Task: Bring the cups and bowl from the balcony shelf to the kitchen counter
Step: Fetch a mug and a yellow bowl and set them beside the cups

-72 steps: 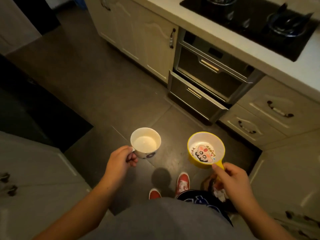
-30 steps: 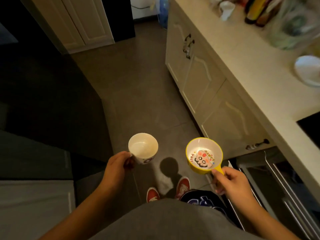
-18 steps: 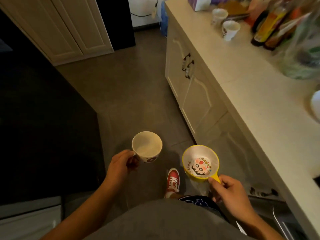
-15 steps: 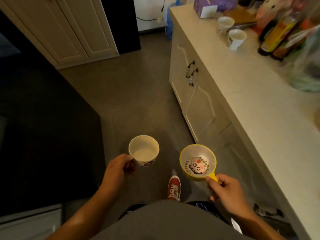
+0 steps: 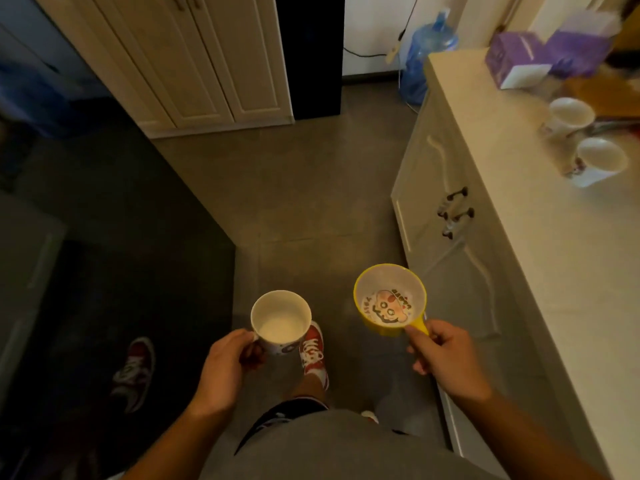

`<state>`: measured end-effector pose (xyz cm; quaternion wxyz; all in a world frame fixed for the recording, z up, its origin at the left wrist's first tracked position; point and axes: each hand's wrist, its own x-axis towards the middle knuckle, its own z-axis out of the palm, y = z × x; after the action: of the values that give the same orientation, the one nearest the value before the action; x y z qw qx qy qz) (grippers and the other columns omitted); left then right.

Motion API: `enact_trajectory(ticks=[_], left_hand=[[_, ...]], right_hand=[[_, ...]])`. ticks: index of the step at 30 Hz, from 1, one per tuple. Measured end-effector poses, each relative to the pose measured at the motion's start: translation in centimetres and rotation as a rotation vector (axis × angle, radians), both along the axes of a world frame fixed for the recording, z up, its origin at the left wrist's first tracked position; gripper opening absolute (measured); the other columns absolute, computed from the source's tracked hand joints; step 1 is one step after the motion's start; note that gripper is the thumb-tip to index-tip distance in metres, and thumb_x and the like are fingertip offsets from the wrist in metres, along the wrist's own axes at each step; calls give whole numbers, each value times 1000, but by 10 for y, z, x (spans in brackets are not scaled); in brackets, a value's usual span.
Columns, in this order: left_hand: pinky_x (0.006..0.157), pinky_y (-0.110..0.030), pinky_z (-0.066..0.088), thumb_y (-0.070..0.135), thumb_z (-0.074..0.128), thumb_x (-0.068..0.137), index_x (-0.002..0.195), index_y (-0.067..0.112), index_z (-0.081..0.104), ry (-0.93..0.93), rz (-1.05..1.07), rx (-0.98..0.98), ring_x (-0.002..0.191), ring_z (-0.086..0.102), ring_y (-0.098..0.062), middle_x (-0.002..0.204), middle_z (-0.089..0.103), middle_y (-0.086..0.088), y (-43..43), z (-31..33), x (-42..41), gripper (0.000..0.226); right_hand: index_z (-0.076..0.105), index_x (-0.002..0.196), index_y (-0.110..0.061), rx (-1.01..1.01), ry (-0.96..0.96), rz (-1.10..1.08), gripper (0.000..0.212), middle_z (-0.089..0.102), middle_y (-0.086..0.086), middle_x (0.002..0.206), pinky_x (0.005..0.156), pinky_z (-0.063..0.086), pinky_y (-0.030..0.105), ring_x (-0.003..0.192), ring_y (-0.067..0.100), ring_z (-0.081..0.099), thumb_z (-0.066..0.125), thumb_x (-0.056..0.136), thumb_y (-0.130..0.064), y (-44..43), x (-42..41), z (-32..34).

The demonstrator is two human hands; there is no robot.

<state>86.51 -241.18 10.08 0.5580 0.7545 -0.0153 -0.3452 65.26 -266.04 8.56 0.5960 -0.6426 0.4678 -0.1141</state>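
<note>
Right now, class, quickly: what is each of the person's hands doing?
Left hand: closed on the handle of the white mug.
Right hand: closed on the handle of the yellow cartoon bowl.

Handle of the white ceramic cup buried inside the left hand. Short yellow handle of the yellow plastic bowl mostly covered by the right hand. Purple cardboard box at two o'clock smeared, print unreadable. Two white cups at three o'clock blurred.
</note>
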Motion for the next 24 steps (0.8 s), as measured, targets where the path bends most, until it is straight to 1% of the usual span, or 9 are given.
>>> enact_trajectory(ticks=[2, 4, 7, 11, 15, 18, 20, 22, 24], left_hand=[[62, -35, 48, 13, 44, 97, 52, 22, 64, 23, 23, 22, 60, 57, -17, 53, 59, 2, -25, -4, 33, 51], [63, -36, 48, 13, 43, 98, 53, 23, 66, 5, -9, 44, 63, 57, -20, 55, 61, 2, -53, -5, 67, 51], [63, -37, 47, 14, 42, 98, 55, 21, 64, -18, -91, 15, 66, 56, -23, 56, 61, 1, -96, 4, 113, 49], [58, -31, 47, 14, 42, 98, 65, 10, 61, -22, -214, 11, 62, 57, -19, 54, 61, 1, -161, 19, 163, 38], [57, -31, 47, 13, 43, 98, 66, 9, 58, 43, -304, -8, 63, 58, -21, 57, 60, -2, -233, 19, 191, 36], [62, -34, 51, 11, 44, 98, 65, 9, 57, 118, -368, -20, 67, 62, -23, 59, 64, -3, -292, 18, 202, 35], [67, -38, 54, 9, 45, 98, 70, 4, 60, 149, -410, -35, 72, 64, -26, 66, 66, -9, -332, 18, 205, 32], [73, -40, 55, 11, 46, 98, 76, 2, 64, 131, -475, -36, 77, 66, -28, 76, 67, -17, -370, 21, 208, 30], [78, -41, 54, 13, 47, 98, 78, 2, 67, 88, -555, -39, 80, 68, -26, 80, 69, -17, -405, 27, 212, 31]], right_hand=[[59, 59, -2, 4, 24, -39, 32, 64, 6, 48, 35, 43, 19, 33, 11, 55, 68, 88, -11, -15, 25, -2], [57, 61, 6, -6, 59, -72, 32, 60, 5, 44, 35, 43, 19, 33, 10, 55, 68, 88, -7, -31, 44, 0], [61, 61, 2, -13, 107, -140, 30, 60, 5, 41, 37, 45, 21, 34, 10, 55, 68, 88, -9, -54, 65, 13], [67, 67, -1, -21, 163, -221, 26, 66, 5, 48, 41, 49, 26, 39, 18, 58, 67, 89, -15, -81, 82, 31], [68, 65, -5, -44, 213, -294, 30, 68, 14, 54, 50, 54, 38, 45, 30, 64, 65, 91, -20, -112, 89, 38], [67, 64, -7, -54, 224, -357, 30, 69, 10, 53, 47, 53, 36, 41, 23, 63, 65, 91, -18, -143, 96, 36], [68, 64, -9, -73, 228, -388, 28, 69, 6, 54, 45, 53, 33, 39, 19, 63, 65, 91, -18, -167, 102, 37], [67, 65, -9, -90, 202, -421, 25, 70, 8, 57, 46, 54, 38, 39, 19, 62, 67, 89, -16, -194, 110, 40], [67, 64, -6, -126, 182, -452, 25, 69, 10, 57, 48, 55, 43, 39, 22, 61, 68, 88, -14, -225, 117, 46]])
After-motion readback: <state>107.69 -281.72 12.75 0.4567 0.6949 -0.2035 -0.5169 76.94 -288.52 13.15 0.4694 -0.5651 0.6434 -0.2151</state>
